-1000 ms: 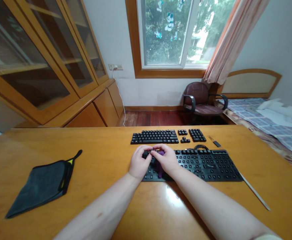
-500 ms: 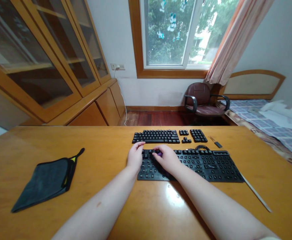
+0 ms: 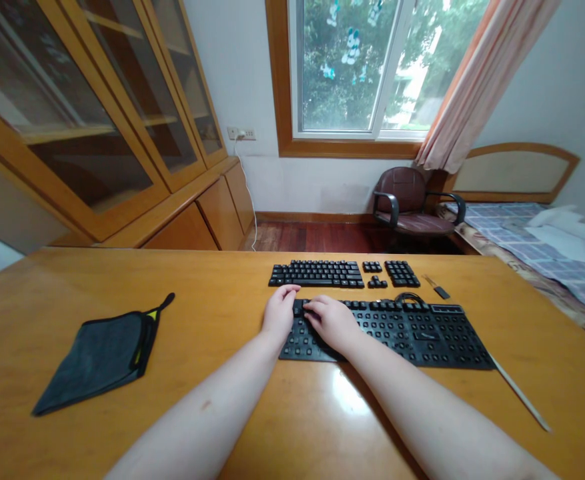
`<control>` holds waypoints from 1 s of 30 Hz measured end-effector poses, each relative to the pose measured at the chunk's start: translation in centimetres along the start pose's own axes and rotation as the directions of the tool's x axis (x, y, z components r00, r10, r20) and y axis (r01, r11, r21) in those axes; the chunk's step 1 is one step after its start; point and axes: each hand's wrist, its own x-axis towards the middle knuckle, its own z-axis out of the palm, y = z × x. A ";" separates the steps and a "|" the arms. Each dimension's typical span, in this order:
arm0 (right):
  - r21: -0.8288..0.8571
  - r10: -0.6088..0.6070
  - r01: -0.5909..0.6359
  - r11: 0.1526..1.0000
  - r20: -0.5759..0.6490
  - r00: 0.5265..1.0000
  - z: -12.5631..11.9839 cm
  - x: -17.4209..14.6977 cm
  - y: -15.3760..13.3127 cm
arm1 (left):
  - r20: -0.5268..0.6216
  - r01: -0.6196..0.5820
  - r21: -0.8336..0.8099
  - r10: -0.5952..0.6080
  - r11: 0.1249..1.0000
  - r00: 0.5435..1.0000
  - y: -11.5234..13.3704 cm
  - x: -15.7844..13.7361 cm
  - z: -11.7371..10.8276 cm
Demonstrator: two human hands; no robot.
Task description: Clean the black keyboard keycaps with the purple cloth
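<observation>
Desk: wide, glossy, wooden. It carries everything here, and its sheen suggests a loose part would slide or bounce a long way.

Keyboard frame: black, stripped of its caps, lying flat in front of you just right of centre. Both your hands sit on its left end. It looks light; I judge that pressing hard on one end could tip or skid it towards the laid-out keys.

Keys: the removed caps are set out in keyboard order in a row just beyond the frame, with smaller groups to the right. This is the main risk. Your left hand reaches past the frame's top left corner, fingers curled, tips almost touching the nearest caps. A careless nudge would scatter the layout.

Right hand: resting on the frame's left part, fingers bent down onto the top row of switches. You cannot tell whether they pinch anything; whatever sits under them is hidden. A small part gripped blind could slip out and roll.

Around: a dark pouch well to the left, out of the way. A thin stick lies off the frame's right corner, where your right forearm could sweep it. A small dark tool sits beyond the frame's far right. A coiled cable rests at the frame's top edge.
</observation>
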 end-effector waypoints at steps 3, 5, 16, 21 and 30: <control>-0.030 0.007 -0.007 1.000 0.013 1.000 0.1 0.0 0.0 | 0.004 -0.002 0.010 0.002 1.000 1.000 0.0 0.0 0.0; -0.034 0.013 -0.012 0.999 0.014 1.000 0.1 0.1 0.1 | 0.009 -0.005 0.017 0.005 1.000 1.000 0.0 0.0 0.0; -0.016 0.034 -0.034 0.999 0.029 0.999 0.1 0.1 0.2 | 0.023 -0.011 0.043 0.010 0.999 1.000 0.1 0.0 0.0; -0.027 0.016 -0.015 1.000 0.040 0.999 0.1 0.1 0.1 | 0.029 -0.005 0.045 0.003 0.999 1.000 0.2 0.0 0.0; -0.085 0.047 -0.044 0.995 0.036 0.998 0.1 0.1 -0.3 | 0.034 -0.019 0.070 0.017 0.997 0.999 0.3 0.0 0.1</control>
